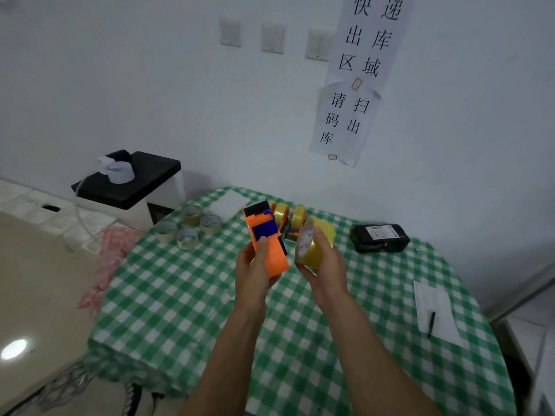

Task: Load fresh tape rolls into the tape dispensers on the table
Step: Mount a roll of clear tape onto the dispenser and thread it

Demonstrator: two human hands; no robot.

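Observation:
My left hand grips an orange and blue tape dispenser, raised above the green checked table. Its black end points away from me. Right beside it, my right hand holds a yellow tape roll tilted on edge, thumb on its face. The roll and the dispenser are close but apart. Behind them on the table stand more dispensers with yellow rolls. Several used, nearly bare tape rolls lie in a cluster at the far left of the table.
A black wrapped parcel lies at the far right. A sheet of paper with a black pen sits near the right edge. White sheets lie at the back. A black-topped white cabinet stands left of the table.

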